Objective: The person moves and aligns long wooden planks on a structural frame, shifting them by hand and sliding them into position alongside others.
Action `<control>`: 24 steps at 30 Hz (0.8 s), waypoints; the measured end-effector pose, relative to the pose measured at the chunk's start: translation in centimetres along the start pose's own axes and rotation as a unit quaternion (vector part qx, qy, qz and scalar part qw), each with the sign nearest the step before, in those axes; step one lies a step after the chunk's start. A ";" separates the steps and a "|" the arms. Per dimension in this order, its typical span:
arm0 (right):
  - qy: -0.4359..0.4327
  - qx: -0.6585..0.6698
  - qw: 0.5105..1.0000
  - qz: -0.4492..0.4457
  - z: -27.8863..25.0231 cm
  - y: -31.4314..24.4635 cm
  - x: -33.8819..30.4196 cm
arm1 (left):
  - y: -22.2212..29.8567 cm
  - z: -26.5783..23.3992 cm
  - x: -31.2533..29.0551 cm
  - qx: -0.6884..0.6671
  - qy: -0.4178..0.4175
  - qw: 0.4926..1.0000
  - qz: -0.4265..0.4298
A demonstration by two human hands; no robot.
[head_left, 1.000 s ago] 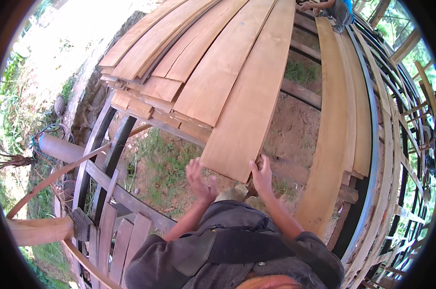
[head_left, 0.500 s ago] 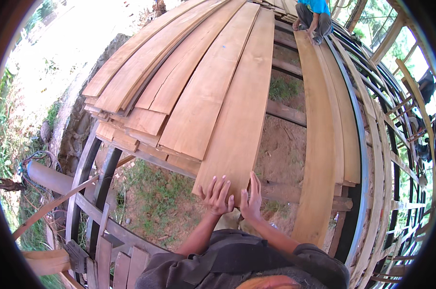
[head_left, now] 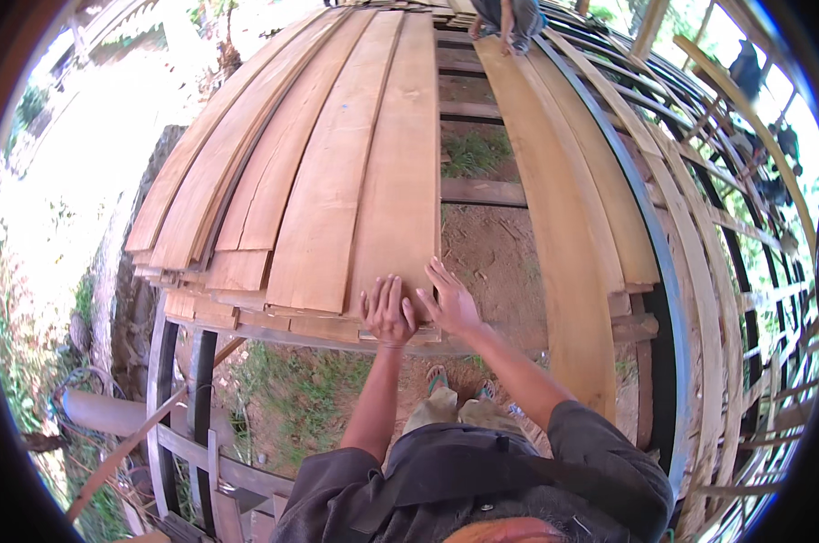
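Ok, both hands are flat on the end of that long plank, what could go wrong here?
The long pale wooden plank lies beside an open gap over bare red dirt; pushed sideways, it might slip off the crossbeam. The left hand and right hand press flat without a grip, so fingers could get pinched.

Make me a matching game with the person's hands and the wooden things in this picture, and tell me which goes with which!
Things:
1. left hand
2. right hand
3. wide pale wooden plank
4. long single wooden plank

Places or states:
A. lies apart on the right, across the gap of bare earth
B. flat, fingers together, on the plank's near end
C. rightmost board of the stacked pile, under both hands
D. fingers spread at the plank's near right corner

Pairs: 1-B, 2-D, 3-C, 4-A
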State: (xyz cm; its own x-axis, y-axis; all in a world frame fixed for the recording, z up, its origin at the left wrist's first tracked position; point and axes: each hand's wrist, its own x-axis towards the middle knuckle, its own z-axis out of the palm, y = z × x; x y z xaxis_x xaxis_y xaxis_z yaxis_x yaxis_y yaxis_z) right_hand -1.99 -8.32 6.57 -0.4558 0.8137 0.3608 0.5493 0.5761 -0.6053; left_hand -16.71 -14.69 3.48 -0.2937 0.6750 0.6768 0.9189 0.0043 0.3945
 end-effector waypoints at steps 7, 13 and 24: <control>0.073 -0.120 0.983 0.115 -7.9 4.4 -9.9 | 4.9 -3.3 -1.6 -0.144 -0.027 0.989 0.030; 0.116 -0.405 0.786 0.453 -21.6 11.4 -24.1 | 13.3 0.8 -15.0 -0.368 -0.486 0.770 -0.189; 0.055 -0.079 0.891 0.443 -25.6 13.1 -32.0 | 22.8 9.9 -27.1 -0.425 -0.763 0.244 -0.421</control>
State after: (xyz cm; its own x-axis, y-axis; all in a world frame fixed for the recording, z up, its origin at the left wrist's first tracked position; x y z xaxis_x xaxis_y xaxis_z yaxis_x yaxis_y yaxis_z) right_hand 37.76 -24.76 5.28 0.2734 0.9522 -0.1361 0.7553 -0.3001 -0.5826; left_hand 14.77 -25.57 -12.06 0.7518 0.1905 -0.6312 0.1243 0.8992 0.4194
